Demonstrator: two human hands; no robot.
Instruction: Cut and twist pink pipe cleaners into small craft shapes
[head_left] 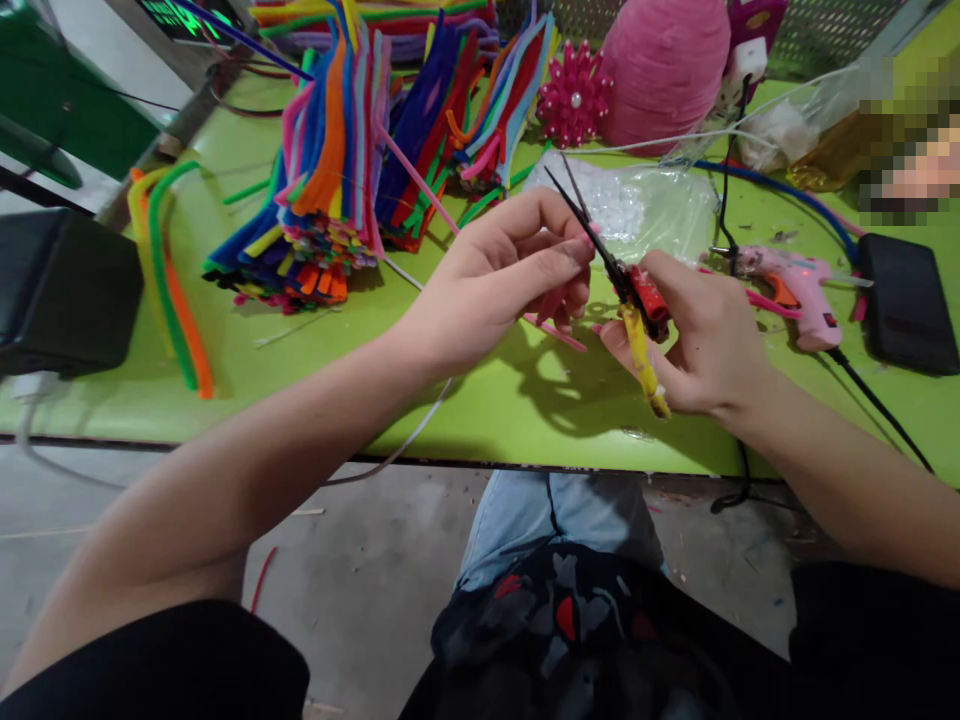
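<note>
Metal scissors (616,274) (slender), right hand (711,335).

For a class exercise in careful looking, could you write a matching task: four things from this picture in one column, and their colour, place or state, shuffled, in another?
1. Scissors
2. Glue gun
3. Smartphone
4. Craft flower

A. Black, lying flat on the green table
B. Petals around a pearly centre
C. In the right hand, blades apart
D. Pink, with an orange trigger

Pairs: 1-C, 2-D, 3-A, 4-B
</note>
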